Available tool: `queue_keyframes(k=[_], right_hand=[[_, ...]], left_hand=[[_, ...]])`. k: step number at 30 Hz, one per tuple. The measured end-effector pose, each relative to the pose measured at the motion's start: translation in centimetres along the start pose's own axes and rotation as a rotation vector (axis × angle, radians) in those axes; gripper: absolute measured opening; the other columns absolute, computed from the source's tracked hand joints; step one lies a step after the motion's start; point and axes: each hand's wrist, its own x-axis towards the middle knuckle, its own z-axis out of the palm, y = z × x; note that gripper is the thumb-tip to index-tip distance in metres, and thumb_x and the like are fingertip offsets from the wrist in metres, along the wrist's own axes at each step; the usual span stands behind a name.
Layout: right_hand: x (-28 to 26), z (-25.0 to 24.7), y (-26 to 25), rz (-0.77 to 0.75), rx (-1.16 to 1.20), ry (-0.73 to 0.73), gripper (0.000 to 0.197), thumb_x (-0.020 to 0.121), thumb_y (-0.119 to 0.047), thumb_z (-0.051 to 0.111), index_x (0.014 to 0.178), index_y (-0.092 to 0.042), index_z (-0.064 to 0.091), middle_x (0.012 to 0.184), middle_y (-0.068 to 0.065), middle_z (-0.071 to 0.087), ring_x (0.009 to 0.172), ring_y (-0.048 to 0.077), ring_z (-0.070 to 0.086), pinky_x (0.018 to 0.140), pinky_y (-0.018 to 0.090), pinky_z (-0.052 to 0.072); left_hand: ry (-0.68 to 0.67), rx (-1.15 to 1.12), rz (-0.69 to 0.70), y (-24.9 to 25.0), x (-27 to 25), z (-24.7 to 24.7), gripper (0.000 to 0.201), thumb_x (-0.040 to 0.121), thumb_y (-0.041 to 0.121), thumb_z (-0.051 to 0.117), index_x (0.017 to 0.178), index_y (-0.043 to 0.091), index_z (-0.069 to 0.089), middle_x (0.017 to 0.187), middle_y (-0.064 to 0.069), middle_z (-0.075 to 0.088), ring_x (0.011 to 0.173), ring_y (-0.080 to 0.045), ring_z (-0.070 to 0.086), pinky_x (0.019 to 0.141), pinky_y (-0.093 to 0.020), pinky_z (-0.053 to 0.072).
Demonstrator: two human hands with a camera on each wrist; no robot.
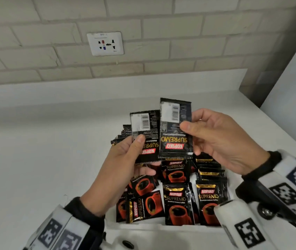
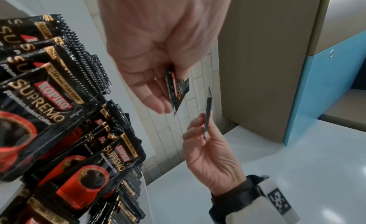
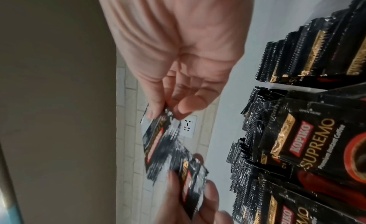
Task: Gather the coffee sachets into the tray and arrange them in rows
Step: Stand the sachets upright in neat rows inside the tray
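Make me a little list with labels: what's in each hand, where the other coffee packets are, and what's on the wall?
left hand: pinches a black Kopiko sachet, back side and barcode facing up
right hand: pinches another black sachet, upside down
rest of the sachets: standing in rows in the white tray
wall: white socket plate on pale bricks

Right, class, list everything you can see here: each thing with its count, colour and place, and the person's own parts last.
Held sachets: two, black, back sides showing, raised above the tray, one in each hand.
Sachets in tray: many, black with red cups, standing in rough rows.
Tray: one, white, on the counter's near edge.
Counter: one, white.
Wall socket: one, white, on the brick wall.
Wrist bands: white with black markers, on both wrists.
Left hand: pinches one sachet.
Right hand: pinches the other.
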Motion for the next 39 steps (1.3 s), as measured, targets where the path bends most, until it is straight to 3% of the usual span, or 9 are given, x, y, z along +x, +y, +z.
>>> queue_keyframes(k=[4,9,13,15,19,26,30,34,39], right_hand=[[0.5,1.5,0.5,-0.014,-0.105,-0.033,0.036,0.063,-0.017,0.068,0.098,-0.013,0.061,0.064,0.001,0.063,0.046,0.007,0.051,0.038,0.016,0.041],[0.5,1.5,0.4,-0.138,-0.197,-0.014,0.017,0.061,-0.023,0.07,0.076,-0.02,0.065,0.068,0.002,0.058,0.051,0.005,0.048,0.046,0.018,0.043],[0.0,0.3,-0.3,-0.808,-0.638,-0.01,0.006,0.075,-0.016,0.066,0.078,-0.021,0.068,0.065,0.006,0.057,0.059,0.001,0.047,0.056,0.016,0.042],[0.2,-0.8,0.3,-1.106,-0.973,-0.143,0.013,0.081,-0.011,0.058,0.088,-0.015,0.068,0.067,0.005,0.055,0.062,0.011,0.047,0.054,0.022,0.039],[0.7,-1.5,1.0,-1.281,-1.33,-0.141,0.012,0.087,-0.014,0.054,0.094,-0.02,0.061,0.063,0.002,0.053,0.055,0.019,0.043,0.049,0.025,0.032],[0.7,-2.9,0.6,-0.792,-0.986,-0.067,0.031,0.082,-0.015,0.052,0.103,-0.038,0.057,0.094,-0.014,0.055,0.084,0.001,0.052,0.074,0.012,0.042],[0.5,-1.7,-1.2,-0.471,-0.791,-0.107,0.045,0.069,-0.044,0.07,0.105,-0.051,0.043,0.108,-0.02,0.055,0.091,0.001,0.052,0.072,0.016,0.048],[0.9,-1.1,-1.8,-0.383,-0.931,-0.283,0.028,0.077,-0.017,0.07,0.087,-0.039,0.057,0.084,-0.016,0.065,0.075,-0.001,0.06,0.069,0.015,0.048],[1.5,-1.9,-0.1,-0.25,-1.215,-0.395,0.014,0.081,-0.021,0.068,0.093,-0.026,0.063,0.074,-0.019,0.056,0.066,-0.006,0.053,0.064,0.009,0.041]], left_hand=[[-0.109,0.112,0.03,1.1,0.0,0.7,0.039,0.08,0.043,0.041,0.105,0.022,0.063,0.085,-0.003,0.074,0.068,-0.015,0.07,0.053,-0.021,0.056],[-0.095,0.228,0.035,1.5,0.2,0.0,0.048,0.087,0.064,0.032,0.111,0.033,0.06,0.099,0.004,0.072,0.085,-0.014,0.068,0.072,-0.03,0.057],[-0.091,0.015,-0.175,1.5,0.5,-0.9,0.068,0.074,0.073,0.042,0.117,0.023,0.059,0.095,0.0,0.07,0.081,-0.016,0.063,0.068,-0.032,0.055],[-0.188,-0.137,-0.248,2.1,0.3,-0.8,0.058,0.073,0.059,0.055,0.114,0.018,0.064,0.096,-0.007,0.07,0.079,-0.018,0.065,0.065,-0.031,0.057],[-0.098,-0.183,-0.137,2.4,0.6,-0.5,0.06,0.067,0.015,0.075,0.122,0.018,0.052,0.085,-0.008,0.074,0.07,-0.017,0.069,0.062,-0.031,0.056],[0.057,0.169,0.066,2.1,0.3,-0.2,0.048,0.075,0.007,0.069,0.114,0.028,0.052,0.066,0.004,0.07,0.062,-0.005,0.065,0.058,-0.014,0.046],[0.037,0.253,0.107,1.9,0.2,0.7,0.041,0.078,-0.003,0.067,0.105,0.026,0.057,0.068,0.004,0.072,0.066,-0.011,0.069,0.073,-0.029,0.053],[0.003,0.411,0.146,1.0,0.3,1.4,0.038,0.078,0.001,0.069,0.097,0.032,0.06,0.079,0.005,0.073,0.081,-0.025,0.068,0.081,-0.037,0.056],[-0.116,0.746,0.106,0.1,-0.2,-0.5,0.022,0.078,0.028,0.071,0.091,0.042,0.059,0.089,0.024,0.065,0.082,0.007,0.059,0.074,-0.013,0.049]])
